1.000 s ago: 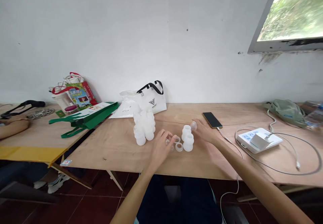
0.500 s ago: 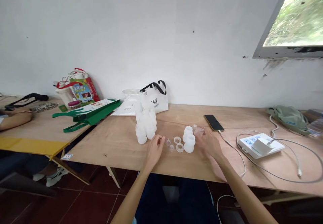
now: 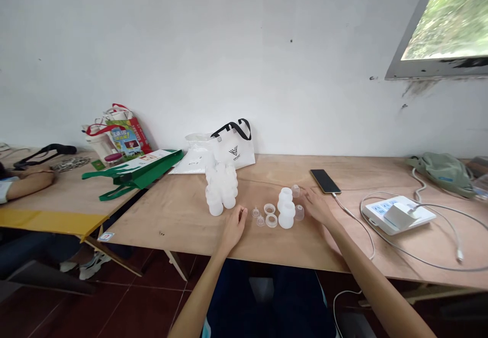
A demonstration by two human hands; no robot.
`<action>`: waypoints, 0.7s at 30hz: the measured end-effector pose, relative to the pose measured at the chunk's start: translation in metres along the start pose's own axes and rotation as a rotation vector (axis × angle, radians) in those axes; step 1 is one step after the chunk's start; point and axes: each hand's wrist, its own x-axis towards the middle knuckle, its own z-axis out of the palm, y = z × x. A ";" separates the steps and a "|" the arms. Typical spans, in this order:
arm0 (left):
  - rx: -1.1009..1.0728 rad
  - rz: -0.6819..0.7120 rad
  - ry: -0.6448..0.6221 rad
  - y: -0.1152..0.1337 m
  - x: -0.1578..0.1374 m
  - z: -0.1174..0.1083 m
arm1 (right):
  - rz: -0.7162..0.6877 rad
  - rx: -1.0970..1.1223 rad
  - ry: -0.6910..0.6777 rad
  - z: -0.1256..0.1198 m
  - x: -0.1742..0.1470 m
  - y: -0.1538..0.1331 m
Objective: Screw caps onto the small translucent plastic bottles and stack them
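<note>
My left hand (image 3: 234,226) rests on the table with loosely curled fingers, a small gap showing between thumb and forefinger and nothing visible in it. To its right lie two small clear nipple-shaped pieces (image 3: 260,220) and two translucent screw rings (image 3: 271,220). Beside the rings stand two short white plastic bottles (image 3: 286,216), one behind the other. Two clear dome caps (image 3: 299,213) sit right of the bottles. My right hand (image 3: 317,207) is open at the caps' right side, fingers stretched out. A cluster of white bottles (image 3: 221,188) stands beyond my left hand.
A phone (image 3: 325,181) on a cable lies behind my right hand. A power strip (image 3: 398,215) with looping cords is at right, near a green cloth item (image 3: 438,173). White bags (image 3: 233,147) lean on the wall. A green bag (image 3: 141,170) and another person's arm (image 3: 32,181) are left.
My right hand has let go of the clear caps and drawn back slightly to the right. Both caps now stand uncovered beside the bottles. My left hand has barely moved.
</note>
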 end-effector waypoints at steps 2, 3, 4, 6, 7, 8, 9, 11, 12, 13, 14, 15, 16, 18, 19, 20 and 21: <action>-0.002 -0.004 -0.008 -0.001 -0.001 0.001 | -0.047 0.019 -0.039 0.002 0.012 0.004; -0.007 -0.005 -0.011 -0.002 -0.001 0.001 | -0.061 0.028 -0.057 0.002 0.016 0.006; -0.016 -0.005 -0.013 -0.002 -0.001 0.001 | -0.068 0.036 -0.071 0.003 0.018 0.008; -0.039 0.000 -0.017 -0.003 -0.001 0.001 | -0.076 0.047 -0.093 0.004 0.018 0.012; -0.050 0.002 -0.020 -0.003 -0.001 0.001 | -0.078 0.052 -0.103 0.004 0.016 0.014; -0.056 0.003 -0.023 -0.003 -0.001 0.001 | -0.080 0.056 -0.112 0.004 0.013 0.016; -0.058 0.000 -0.025 -0.002 -0.001 0.001 | -0.081 0.059 -0.119 0.003 0.009 0.017; -0.056 -0.009 -0.031 -0.002 -0.001 0.001 | -0.087 0.072 -0.129 0.001 0.000 0.017; -0.055 -0.012 -0.034 -0.002 -0.001 0.001 | -0.093 0.085 -0.134 0.000 -0.004 0.015; -0.057 -0.012 -0.037 -0.002 0.000 0.001 | -0.099 0.103 -0.132 -0.002 -0.009 0.013; -0.061 -0.009 -0.040 -0.002 0.000 0.001 | -0.111 0.124 -0.132 -0.004 -0.013 0.010; -0.067 -0.006 -0.040 -0.002 0.000 0.001 | -0.124 0.144 -0.129 -0.005 -0.017 0.007; -0.071 -0.003 -0.040 -0.002 0.000 0.002 | -0.140 0.159 -0.125 -0.006 -0.021 0.003; -0.078 -0.002 -0.042 -0.003 0.000 0.002 | -0.169 0.166 -0.116 -0.006 -0.028 -0.002; -0.079 -0.004 -0.045 -0.003 0.000 0.002 | -0.179 0.163 -0.108 -0.005 -0.031 -0.005; -0.078 -0.007 -0.048 -0.003 0.000 0.002 | -0.184 0.157 -0.097 -0.004 -0.034 -0.006; -0.074 -0.010 -0.051 -0.003 0.000 0.001 | -0.184 0.151 -0.080 -0.002 -0.037 -0.008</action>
